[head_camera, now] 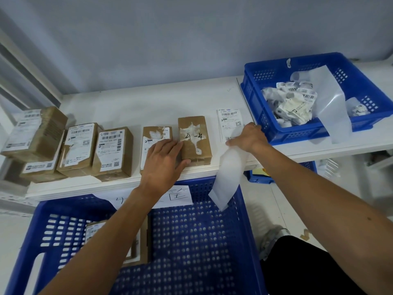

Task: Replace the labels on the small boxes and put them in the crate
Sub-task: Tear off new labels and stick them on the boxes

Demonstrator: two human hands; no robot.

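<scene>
Several small brown boxes stand in a row on the white shelf [148, 103]. My left hand [163, 160] lies flat with straight fingers on a box with a half-torn label [156, 133], its thumb against the neighbouring box marked "4-4" [194, 137]. My right hand [247, 136] pinches a fresh white label [228, 122] lying on the shelf; the label's translucent backing strip [226, 177] hangs down over the shelf edge. Below me sits the big blue crate [202, 241] with one labelled box [138, 241] inside, partly hidden by my left forearm.
A second blue crate [265, 116] at the right of the shelf holds crumpled old labels and backing paper [293, 103]. Further labelled boxes [78, 145] fill the shelf's left end. A paper sign [178, 196] hangs on the big crate's far wall. My shoe shows on the floor at right.
</scene>
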